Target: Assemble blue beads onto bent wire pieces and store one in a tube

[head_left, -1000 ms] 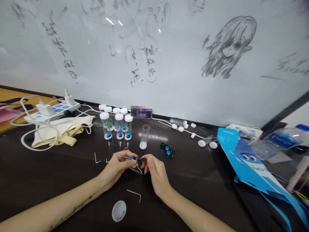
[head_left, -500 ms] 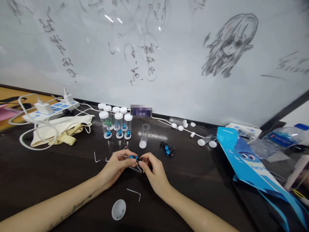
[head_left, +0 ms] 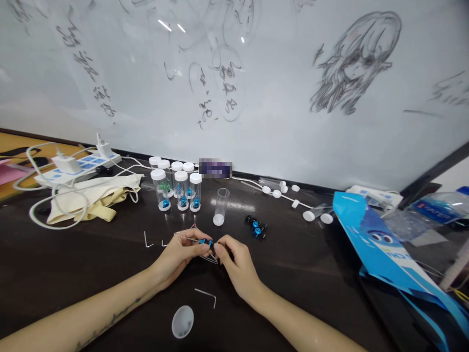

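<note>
My left hand (head_left: 183,254) pinches a thin bent wire (head_left: 188,237) that carries small blue parts (head_left: 205,242). My right hand (head_left: 234,259) meets it from the right, fingertips pinched at the blue parts on the wire's end. Both hands hover just above the dark table (head_left: 73,264). An open clear tube (head_left: 221,206) stands upright just beyond them. A little heap of blue and black parts (head_left: 256,228) lies to the right of that tube. Near my wrists lie an L-shaped hex key (head_left: 205,295) and a loose round lid (head_left: 182,321).
Several capped tubes (head_left: 176,188) with blue and green parts stand at the back. More hex keys (head_left: 147,241), white caps (head_left: 315,216), a cloth bag (head_left: 91,195), a power strip with cables (head_left: 76,164), a blue bag (head_left: 388,254) and a water bottle (head_left: 436,210) surround the spot. A whiteboard (head_left: 256,88) rises behind.
My right fingertips have closed in on the blue parts at the wire's end. The view has shifted slightly; the hands stay in place.
</note>
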{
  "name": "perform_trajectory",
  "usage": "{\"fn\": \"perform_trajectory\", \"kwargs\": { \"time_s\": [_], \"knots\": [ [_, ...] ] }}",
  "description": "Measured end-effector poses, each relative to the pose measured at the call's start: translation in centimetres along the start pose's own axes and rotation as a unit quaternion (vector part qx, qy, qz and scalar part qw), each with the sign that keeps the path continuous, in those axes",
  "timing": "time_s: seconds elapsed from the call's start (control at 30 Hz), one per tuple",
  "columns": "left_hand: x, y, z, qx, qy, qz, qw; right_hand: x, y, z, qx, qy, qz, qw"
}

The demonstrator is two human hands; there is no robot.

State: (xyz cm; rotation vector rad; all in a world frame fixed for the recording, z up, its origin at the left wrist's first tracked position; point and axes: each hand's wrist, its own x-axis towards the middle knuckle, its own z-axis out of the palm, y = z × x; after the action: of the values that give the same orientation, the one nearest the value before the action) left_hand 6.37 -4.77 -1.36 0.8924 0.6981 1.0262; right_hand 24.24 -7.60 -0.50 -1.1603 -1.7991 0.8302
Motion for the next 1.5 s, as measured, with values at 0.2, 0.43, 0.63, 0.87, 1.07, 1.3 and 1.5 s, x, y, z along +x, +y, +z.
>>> {"fn": "perform_trajectory", "kwargs": {
  "time_s": [0.2, 0.43, 0.63, 0.87, 1.07, 1.3, 1.5],
  "knots": [
    [0.02, -0.03, -0.14, -0.006, 0.001, 0.001, 1.000, 0.01, -0.22, 0.06, 0.015, 0.022, -0.013, 1.000],
    [0.04, 0.04, -0.05, -0.004, 0.014, -0.002, 1.000, -0.20, 0.21, -0.10, 0.029, 0.032, -0.014, 0.999],
    [-0.05, 0.04, 0.07, 0.025, 0.000, 0.000, 1.000, -0.22, 0.38, -0.05, 0.007, 0.013, 0.001, 1.000],
    [-0.03, 0.07, 0.07, 0.034, 0.000, 0.000, 0.999, -0.29, -0.25, -0.27, -0.020, 0.011, -0.001, 1.000],
    [0.02, 0.04, 0.01, 0.022, 0.005, -0.011, 1.000, -0.24, -0.31, -0.31, -0.007, 0.013, -0.006, 1.000],
    [-0.15, 0.16, 0.16, 0.014, -0.002, -0.016, 1.000, -0.14, -0.11, -0.29, 0.012, -0.015, 0.008, 1.000],
    [-0.06, 0.15, 0.04, 0.000, 0.032, -0.024, 0.999, -0.22, 0.23, -0.18, 0.043, 0.010, 0.017, 0.999]
  ]
}}
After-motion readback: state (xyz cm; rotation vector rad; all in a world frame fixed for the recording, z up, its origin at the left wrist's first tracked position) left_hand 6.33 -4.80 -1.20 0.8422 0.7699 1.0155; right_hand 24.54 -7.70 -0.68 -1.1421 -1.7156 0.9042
